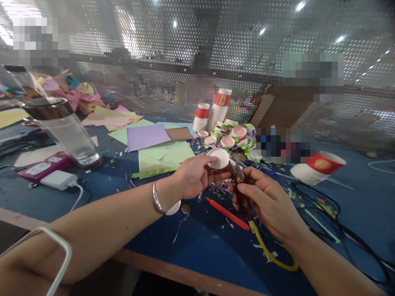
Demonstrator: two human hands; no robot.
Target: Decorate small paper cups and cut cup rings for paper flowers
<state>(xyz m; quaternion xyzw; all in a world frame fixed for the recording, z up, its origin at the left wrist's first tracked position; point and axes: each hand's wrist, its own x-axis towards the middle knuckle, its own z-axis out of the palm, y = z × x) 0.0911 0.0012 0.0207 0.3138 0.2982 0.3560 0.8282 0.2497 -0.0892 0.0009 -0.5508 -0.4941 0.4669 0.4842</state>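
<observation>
My left hand (194, 174) is closed on a round white paper cup bottom (219, 158), with the thumb on its face. My right hand (265, 197) grips a pair of scissors (242, 193), and a yellow handle loop (268, 257) curves out below the palm. The blade tips point up, close to the right edge of the cup bottom; whether they touch it I cannot tell. On the blue table under my hands lies an orange-red pen (226, 213). A second white disc (173, 208) is partly hidden behind my left wrist, beside a coin-like round piece (185, 209).
Paper cups (219, 109) stand stacked behind a heap of decorated discs (239, 132). Coloured paper sheets (148, 137) lie left of it. A water bottle (69, 133) and a purple box (45, 167) are farther left. At right are a tipped cup (321, 166) and black cables (336, 222).
</observation>
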